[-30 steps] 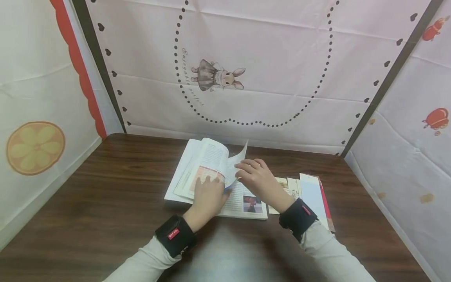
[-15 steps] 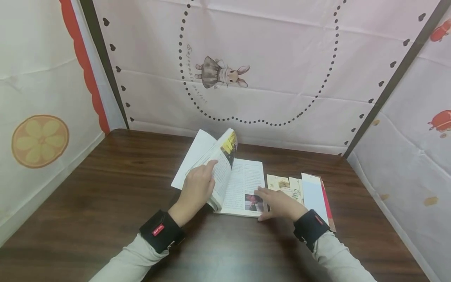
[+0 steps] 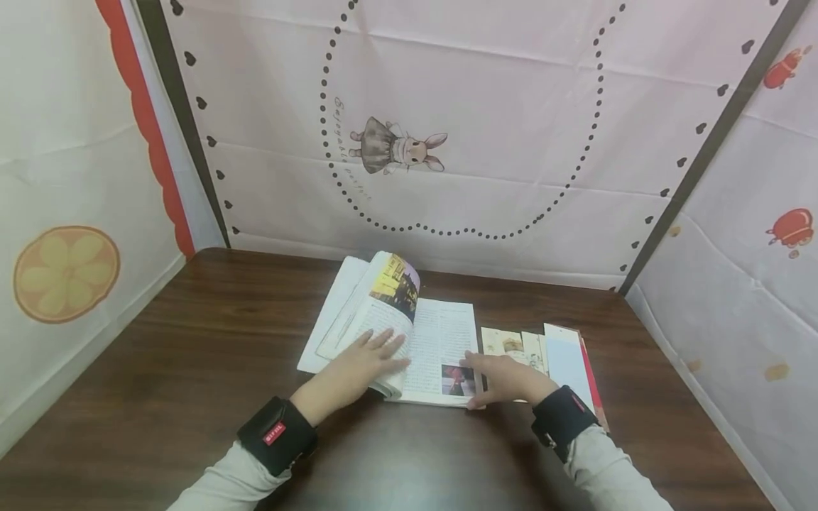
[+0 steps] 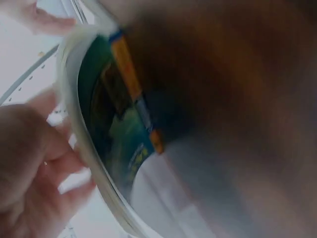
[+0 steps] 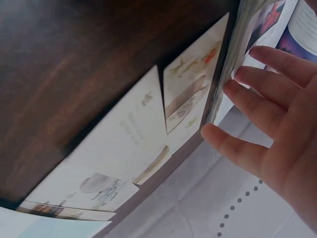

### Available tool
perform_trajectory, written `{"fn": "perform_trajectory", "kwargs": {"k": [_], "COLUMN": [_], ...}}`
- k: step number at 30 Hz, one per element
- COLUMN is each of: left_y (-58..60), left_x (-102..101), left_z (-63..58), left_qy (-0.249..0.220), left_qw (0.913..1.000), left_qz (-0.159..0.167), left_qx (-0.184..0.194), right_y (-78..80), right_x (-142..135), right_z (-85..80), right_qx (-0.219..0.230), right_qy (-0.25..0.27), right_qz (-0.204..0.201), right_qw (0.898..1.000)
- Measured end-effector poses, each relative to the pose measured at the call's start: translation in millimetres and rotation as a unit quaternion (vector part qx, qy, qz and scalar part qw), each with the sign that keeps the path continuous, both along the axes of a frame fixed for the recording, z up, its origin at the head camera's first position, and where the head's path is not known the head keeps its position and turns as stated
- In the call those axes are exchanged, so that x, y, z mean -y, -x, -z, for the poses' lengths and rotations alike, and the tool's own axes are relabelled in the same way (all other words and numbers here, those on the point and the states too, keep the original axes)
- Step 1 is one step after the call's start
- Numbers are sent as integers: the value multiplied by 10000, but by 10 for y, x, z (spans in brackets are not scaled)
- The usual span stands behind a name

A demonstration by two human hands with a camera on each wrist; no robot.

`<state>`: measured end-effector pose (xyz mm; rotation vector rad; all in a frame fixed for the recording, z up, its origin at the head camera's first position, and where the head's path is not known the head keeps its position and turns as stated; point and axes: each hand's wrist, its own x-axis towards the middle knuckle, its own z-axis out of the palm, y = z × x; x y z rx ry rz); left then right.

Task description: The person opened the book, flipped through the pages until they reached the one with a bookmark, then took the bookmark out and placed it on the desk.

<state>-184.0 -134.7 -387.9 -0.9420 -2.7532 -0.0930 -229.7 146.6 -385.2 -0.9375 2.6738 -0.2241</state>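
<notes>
An open book (image 3: pixel 437 330) lies on the dark wood table. Its thick left part bulges up, with a yellow-and-purple photo (image 3: pixel 396 284) at the top of the page. My left hand (image 3: pixel 354 365) rests fingers spread on that left page near its lower end. In the left wrist view, the curved page block (image 4: pixel 96 158) runs alongside the fingers and shows a green picture on its underside. At the book's right edge, my right hand (image 3: pixel 508 378) touches the margin beside a small red photo (image 3: pixel 458 381). Its fingers look extended and spread in the right wrist view.
Right of the book lie illustrated paper cards (image 3: pixel 501 342), a pale blue-and-white strip (image 3: pixel 566 358) and a red-edged piece (image 3: pixel 593 380) beneath it. Printed cloth walls (image 3: pixel 511 142) stand behind and at both sides of the table (image 3: pixel 192 355).
The left pages, raised half a second ago, now lie lower, and the left hand has flattened onto them. Earlier the right hand left a lifted page and moved to the book's right edge.
</notes>
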Motion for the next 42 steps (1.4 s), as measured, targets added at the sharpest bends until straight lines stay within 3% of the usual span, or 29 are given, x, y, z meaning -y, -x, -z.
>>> {"fn": "perform_trajectory", "kwargs": {"k": [2, 6, 8, 12, 18, 22, 25, 28, 34, 36, 37, 39, 41, 42], "left_y": [-33, -37, -31, -26, -21, -39, -61, -77, -56, -44, -39, -37, -39, -41], "left_x": [-26, -63, -72, -90, -160, -229, -286, -341, -433, -450, -454, -447, -417, -392], "left_z": [-39, -74, -58, -3, 23, 20, 25, 27, -7, -11, -9, -9, -14, -23], "left_qy": [-16, -374, -451, -516, -370, -228, -225, -310, -591, -655, -680, -786, -1054, -1261], "left_qw": [9992, 9956, 9939, 9931, 9939, 9929, 9916, 9898, 9806, 9767, 9756, 9747, 9717, 9684], "left_qz": [-204, -840, -995, -1048, -1037, -1170, -1256, -1345, -1798, -1981, -2040, -2089, -2107, -2129], "left_qx": [348, 173, 115, 61, -114, 10, 219, 365, 509, 495, 444, 155, -166, -303], "right_y": [8, 35, 43, 63, 101, 76, 40, 2, -27, -16, -8, 9, 13, 15], "right_x": [9, 13, 2, -18, 55, 135, 199, 280, 453, 496, 511, 525, 514, 499], "right_z": [-25, -91, -119, -141, -173, -262, -353, -453, -571, -568, -559, -536, -516, -502], "right_qx": [20, 179, 126, -631, -1844, -2649, -3310, -3935, -5076, -5337, -5419, -5460, -5325, -5158], "right_qy": [-55, -84, -5, 93, 283, 673, 894, 1088, 1529, 1599, 1642, 1802, 1919, 1938], "right_qz": [6, 10, -140, -604, -965, -1109, -1367, -1699, -2197, -2234, -2226, -2105, -1868, -1721], "right_qw": [10000, 9998, 9998, 9961, 9777, 9555, 9294, 8969, 8189, 7998, 7936, 7906, 8029, 8166]}}
